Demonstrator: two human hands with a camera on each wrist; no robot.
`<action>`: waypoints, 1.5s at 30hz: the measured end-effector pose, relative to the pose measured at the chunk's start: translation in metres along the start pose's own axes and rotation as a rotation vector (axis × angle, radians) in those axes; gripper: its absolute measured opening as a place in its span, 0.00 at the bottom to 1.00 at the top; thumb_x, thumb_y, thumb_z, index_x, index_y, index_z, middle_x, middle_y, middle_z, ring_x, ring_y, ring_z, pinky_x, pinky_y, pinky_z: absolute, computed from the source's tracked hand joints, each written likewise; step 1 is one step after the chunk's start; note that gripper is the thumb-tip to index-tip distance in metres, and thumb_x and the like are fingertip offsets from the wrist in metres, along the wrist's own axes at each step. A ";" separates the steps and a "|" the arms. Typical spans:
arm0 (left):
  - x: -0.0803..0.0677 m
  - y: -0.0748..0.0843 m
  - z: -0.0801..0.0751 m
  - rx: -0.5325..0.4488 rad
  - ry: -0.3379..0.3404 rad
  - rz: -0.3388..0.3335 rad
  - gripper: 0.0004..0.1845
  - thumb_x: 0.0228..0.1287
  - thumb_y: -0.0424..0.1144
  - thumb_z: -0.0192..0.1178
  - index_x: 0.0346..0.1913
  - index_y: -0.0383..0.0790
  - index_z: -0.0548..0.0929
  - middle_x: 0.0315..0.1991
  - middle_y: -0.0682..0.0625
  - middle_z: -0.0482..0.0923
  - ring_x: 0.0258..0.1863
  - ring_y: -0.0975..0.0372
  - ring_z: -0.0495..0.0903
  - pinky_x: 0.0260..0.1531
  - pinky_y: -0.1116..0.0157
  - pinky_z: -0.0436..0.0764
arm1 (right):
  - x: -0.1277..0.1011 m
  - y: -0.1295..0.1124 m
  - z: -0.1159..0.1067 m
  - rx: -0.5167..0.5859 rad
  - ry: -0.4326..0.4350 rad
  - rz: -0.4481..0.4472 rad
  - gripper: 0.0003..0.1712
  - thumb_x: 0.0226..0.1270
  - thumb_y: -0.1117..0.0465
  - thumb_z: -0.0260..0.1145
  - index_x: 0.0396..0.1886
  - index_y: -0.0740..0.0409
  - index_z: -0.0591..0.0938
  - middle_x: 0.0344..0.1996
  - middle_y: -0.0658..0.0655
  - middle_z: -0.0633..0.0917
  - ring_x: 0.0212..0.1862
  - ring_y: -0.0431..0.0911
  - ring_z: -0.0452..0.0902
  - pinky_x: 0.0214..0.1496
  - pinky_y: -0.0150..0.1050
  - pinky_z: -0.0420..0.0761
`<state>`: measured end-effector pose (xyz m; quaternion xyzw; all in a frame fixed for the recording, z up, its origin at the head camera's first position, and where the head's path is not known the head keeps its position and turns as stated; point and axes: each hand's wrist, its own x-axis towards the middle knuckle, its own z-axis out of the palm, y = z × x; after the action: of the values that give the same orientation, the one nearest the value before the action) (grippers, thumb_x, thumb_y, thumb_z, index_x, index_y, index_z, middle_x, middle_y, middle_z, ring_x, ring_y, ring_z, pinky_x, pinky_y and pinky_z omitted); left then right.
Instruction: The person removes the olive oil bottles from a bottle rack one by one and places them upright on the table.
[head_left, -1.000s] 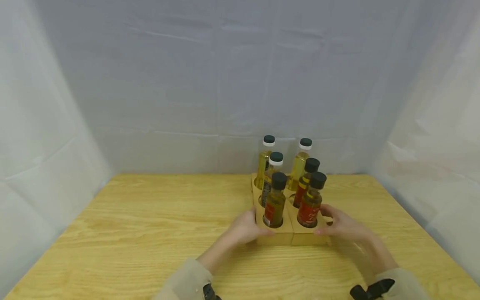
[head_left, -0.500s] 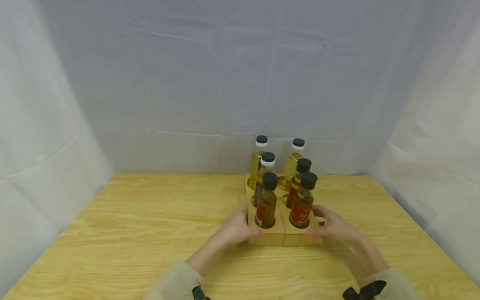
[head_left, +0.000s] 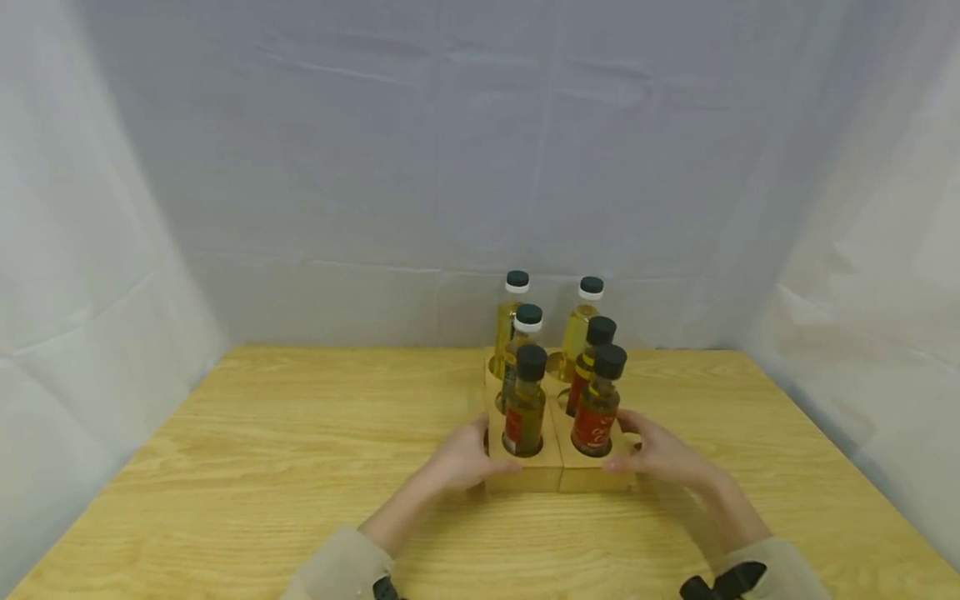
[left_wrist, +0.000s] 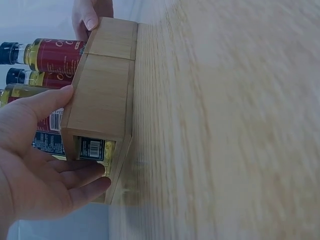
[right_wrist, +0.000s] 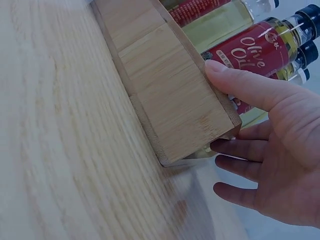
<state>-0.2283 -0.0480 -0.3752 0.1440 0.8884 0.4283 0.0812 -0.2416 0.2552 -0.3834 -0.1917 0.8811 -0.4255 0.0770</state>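
Two wooden bottle racks stand side by side on the table, a left rack [head_left: 537, 475] and a right rack [head_left: 596, 477], touching along a seam. Several oil bottles stand upright in their round holes. The front ones are a black-capped bottle [head_left: 523, 421] on the left and an olive oil bottle [head_left: 596, 417] with a red label on the right. My left hand [head_left: 463, 457] holds the left rack's outer front corner, thumb on the front edge, fingers at the open side. At the right rack's outer corner, my right hand [head_left: 663, 452] holds likewise, thumb on the front top edge [right_wrist: 195, 62].
Behind the front bottles are taller bottles with green caps, such as the back right bottle [head_left: 581, 329]. The wood-grain table [head_left: 337, 417] extends to both sides. A pale sheet [head_left: 337, 167] hangs behind it, and more sheeting flanks both sides.
Both racks with their bottles have slid left across the table, by a shorter distance in the last half second. Both hands have moved left with them, keeping their places at the outer corners.
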 end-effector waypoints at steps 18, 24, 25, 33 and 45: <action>0.004 0.009 -0.008 -0.105 0.202 0.146 0.35 0.55 0.49 0.65 0.63 0.33 0.68 0.58 0.40 0.70 0.56 0.48 0.69 0.52 0.49 0.71 | 0.002 0.015 -0.014 0.159 -0.172 -0.084 0.53 0.56 0.61 0.70 0.69 0.75 0.45 0.67 0.77 0.51 0.67 0.69 0.46 0.60 0.61 0.62; 0.006 0.019 -0.004 -0.116 0.213 0.204 0.37 0.53 0.47 0.68 0.62 0.33 0.68 0.53 0.42 0.72 0.49 0.52 0.72 0.46 0.55 0.75 | 0.001 0.018 -0.012 0.172 -0.193 -0.076 0.56 0.56 0.61 0.70 0.70 0.74 0.42 0.67 0.77 0.48 0.67 0.70 0.44 0.60 0.62 0.61; 0.007 0.020 -0.003 -0.119 0.207 0.208 0.37 0.52 0.47 0.68 0.62 0.32 0.67 0.52 0.42 0.72 0.48 0.52 0.73 0.45 0.56 0.75 | 0.002 0.018 -0.012 0.175 -0.191 -0.076 0.56 0.55 0.61 0.70 0.70 0.74 0.42 0.67 0.77 0.48 0.67 0.70 0.44 0.61 0.62 0.61; 0.012 0.020 0.003 -0.167 0.194 0.203 0.36 0.53 0.44 0.68 0.61 0.30 0.67 0.46 0.44 0.73 0.43 0.55 0.73 0.39 0.59 0.77 | 0.001 0.017 -0.010 0.175 -0.182 -0.073 0.56 0.55 0.61 0.70 0.70 0.74 0.42 0.68 0.76 0.46 0.67 0.70 0.43 0.62 0.62 0.59; 0.011 0.018 0.004 -0.174 0.229 0.172 0.30 0.51 0.43 0.70 0.54 0.33 0.72 0.40 0.47 0.75 0.37 0.57 0.75 0.33 0.62 0.78 | 0.000 0.018 -0.005 0.184 -0.147 -0.072 0.55 0.54 0.61 0.71 0.69 0.74 0.45 0.67 0.77 0.48 0.67 0.70 0.42 0.62 0.62 0.58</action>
<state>-0.2342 -0.0315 -0.3639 0.1620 0.8357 0.5228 -0.0454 -0.2479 0.2689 -0.3942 -0.2461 0.8227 -0.4919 0.1435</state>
